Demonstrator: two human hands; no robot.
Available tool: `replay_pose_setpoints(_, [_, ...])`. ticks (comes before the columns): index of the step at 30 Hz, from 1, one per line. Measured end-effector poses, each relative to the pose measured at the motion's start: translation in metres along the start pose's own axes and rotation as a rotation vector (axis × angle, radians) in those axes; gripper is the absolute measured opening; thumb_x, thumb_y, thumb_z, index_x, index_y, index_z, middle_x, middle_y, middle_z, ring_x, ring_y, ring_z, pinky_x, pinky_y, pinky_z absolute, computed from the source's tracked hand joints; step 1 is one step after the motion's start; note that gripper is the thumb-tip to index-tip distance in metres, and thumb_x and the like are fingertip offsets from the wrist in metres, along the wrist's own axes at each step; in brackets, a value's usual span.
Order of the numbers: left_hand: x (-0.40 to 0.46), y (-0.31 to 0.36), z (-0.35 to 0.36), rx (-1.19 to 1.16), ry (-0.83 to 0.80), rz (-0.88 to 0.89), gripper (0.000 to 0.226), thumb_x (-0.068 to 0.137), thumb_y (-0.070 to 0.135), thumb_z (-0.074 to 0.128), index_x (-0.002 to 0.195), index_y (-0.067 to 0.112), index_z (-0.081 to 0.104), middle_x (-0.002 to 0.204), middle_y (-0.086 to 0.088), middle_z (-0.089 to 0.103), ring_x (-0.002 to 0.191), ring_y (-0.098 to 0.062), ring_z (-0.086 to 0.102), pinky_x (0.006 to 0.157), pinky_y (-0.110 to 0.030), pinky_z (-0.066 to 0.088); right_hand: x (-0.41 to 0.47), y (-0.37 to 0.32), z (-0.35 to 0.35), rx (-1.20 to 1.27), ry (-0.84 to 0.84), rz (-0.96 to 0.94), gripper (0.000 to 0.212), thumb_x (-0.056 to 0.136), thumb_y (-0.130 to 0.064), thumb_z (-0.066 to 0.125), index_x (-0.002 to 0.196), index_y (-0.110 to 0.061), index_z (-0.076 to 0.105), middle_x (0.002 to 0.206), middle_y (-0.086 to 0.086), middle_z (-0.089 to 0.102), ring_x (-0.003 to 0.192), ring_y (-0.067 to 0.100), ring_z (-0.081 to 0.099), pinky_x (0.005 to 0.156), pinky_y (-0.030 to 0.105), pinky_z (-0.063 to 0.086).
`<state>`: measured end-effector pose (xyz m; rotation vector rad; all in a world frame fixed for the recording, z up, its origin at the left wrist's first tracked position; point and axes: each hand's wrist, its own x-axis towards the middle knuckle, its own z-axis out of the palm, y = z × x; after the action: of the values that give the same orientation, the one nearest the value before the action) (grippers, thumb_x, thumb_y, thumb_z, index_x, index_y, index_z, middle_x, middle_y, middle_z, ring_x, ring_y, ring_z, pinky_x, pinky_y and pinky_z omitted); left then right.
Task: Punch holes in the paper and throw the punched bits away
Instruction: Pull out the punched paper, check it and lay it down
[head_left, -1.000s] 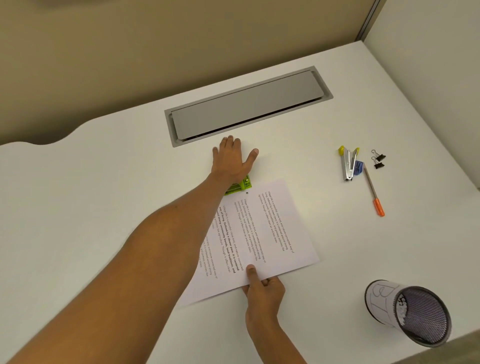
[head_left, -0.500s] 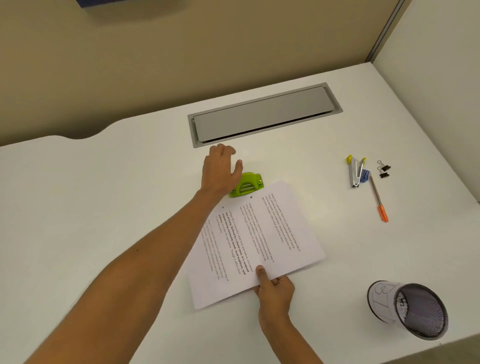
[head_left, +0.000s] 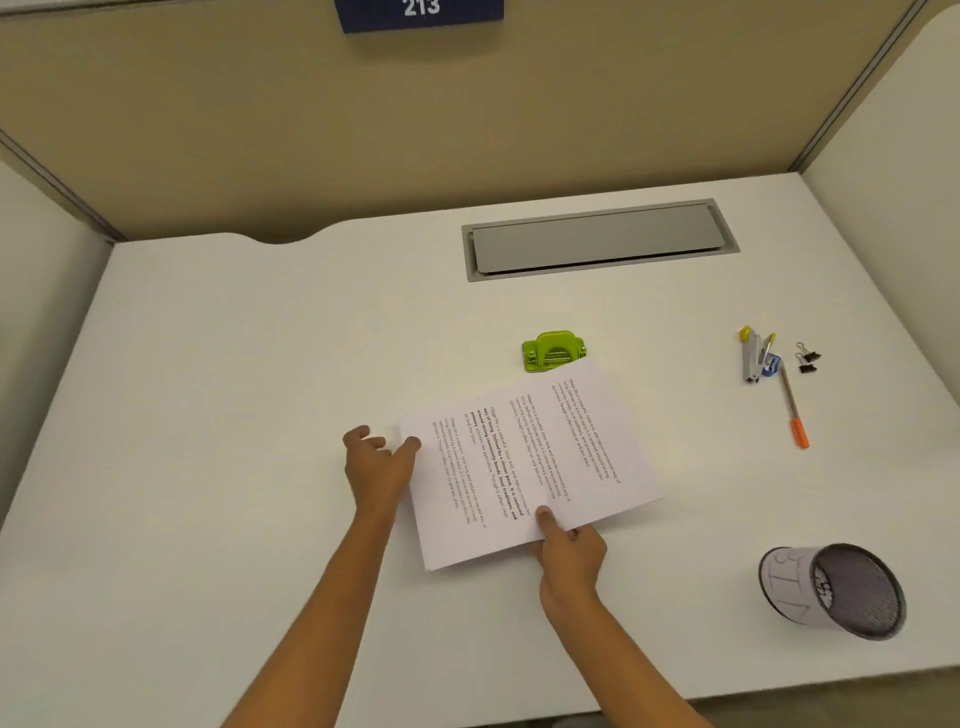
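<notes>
Showing a desk scene from the head view, with a printed paper (head_left: 524, 462) lying skewed on the white desk (head_left: 234, 364). Its long axis runs from near-left to far-right, and its far corner just reaches the green hole punch (head_left: 553, 352); whether the edge sits inside the punch slot cannot be told.

The right hand (head_left: 569, 553) pinches the near edge of the sheet, thumb on top and fingers curled beneath. The left hand (head_left: 379, 462) rests beside the left edge, its thumb tip touching the corner of the sheet and its other fingers loosely curled, holding nothing.

The punch lies beyond the sheet, away from the person, and stands free of both hands. It is nearer the left hand than the right, up and to the right of it across the far-left corner of the paper.

By judgement, the coming move turns on this line: either the sheet is slid farther along its long axis into the punch, or the left hand reaches forward to press the lever.

A mesh cup (head_left: 836, 590) lies tipped on its side at the near right, well apart from the punch, and is a likely place for the punched bits.
</notes>
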<state>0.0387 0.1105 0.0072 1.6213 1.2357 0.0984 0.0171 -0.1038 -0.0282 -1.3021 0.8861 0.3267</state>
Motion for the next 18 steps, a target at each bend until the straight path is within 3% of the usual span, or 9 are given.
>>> replay_pose_setpoints(4, [-0.013, -0.021, -0.015, -0.166, -0.241, -0.167, 0.049, 0.082, 0.012, 0.073, 0.125, 0.01, 0.05, 0.113, -0.007, 0.065, 0.096, -0.026, 0.065, 0.079, -0.037, 0.052, -0.017, 0.011, 0.007, 0.024, -0.008, -0.018, 0.015, 0.086, -0.002, 0.071, 0.083, -0.015, 0.064, 0.078, 0.0, 0.067, 0.068, 0.019, 0.06, 0.076, 0.038, 0.056])
replay_pose_setpoints(7, [-0.018, -0.033, -0.019, -0.264, -0.359, -0.214, 0.033, 0.084, 0.0, 0.064, 0.116, 0.009, 0.063, 0.114, -0.01, 0.071, 0.095, -0.03, 0.07, 0.083, -0.046, 0.057, -0.023, 0.02, 0.011, 0.04, -0.009, -0.016, 0.016, 0.086, -0.003, 0.071, 0.082, -0.016, 0.064, 0.079, -0.001, 0.067, 0.069, 0.019, 0.06, 0.079, 0.041, 0.056])
replay_pose_setpoints(13, [-0.022, -0.047, -0.04, -0.264, -0.356, -0.147, 0.037, 0.084, -0.006, 0.06, 0.118, 0.008, 0.062, 0.115, -0.013, 0.07, 0.097, -0.032, 0.069, 0.09, -0.054, 0.055, -0.043, 0.037, 0.009, 0.081, -0.064, -0.027, 0.016, 0.086, -0.001, 0.071, 0.098, -0.01, 0.066, 0.104, 0.008, 0.071, 0.084, 0.019, 0.067, 0.079, 0.038, 0.059])
replay_pose_setpoints(16, [-0.024, -0.046, -0.05, -0.257, -0.365, -0.093, 0.038, 0.084, -0.005, 0.061, 0.119, 0.009, 0.062, 0.113, -0.01, 0.071, 0.096, -0.031, 0.07, 0.086, -0.05, 0.057, -0.052, 0.038, 0.001, 0.15, -0.18, -0.036, 0.034, 0.086, 0.003, 0.069, 0.118, -0.007, 0.063, 0.11, 0.005, 0.071, 0.099, 0.021, 0.069, 0.073, 0.029, 0.06])
replay_pose_setpoints(18, [-0.027, -0.044, -0.056, -0.26, -0.357, -0.043, 0.037, 0.084, -0.005, 0.061, 0.118, 0.01, 0.061, 0.109, -0.007, 0.071, 0.091, -0.027, 0.07, 0.078, -0.042, 0.058, -0.054, 0.037, -0.008, 0.168, -0.242, -0.044, 0.039, 0.085, 0.002, 0.07, 0.121, -0.011, 0.062, 0.112, 0.004, 0.072, 0.102, 0.022, 0.069, 0.074, 0.031, 0.061])
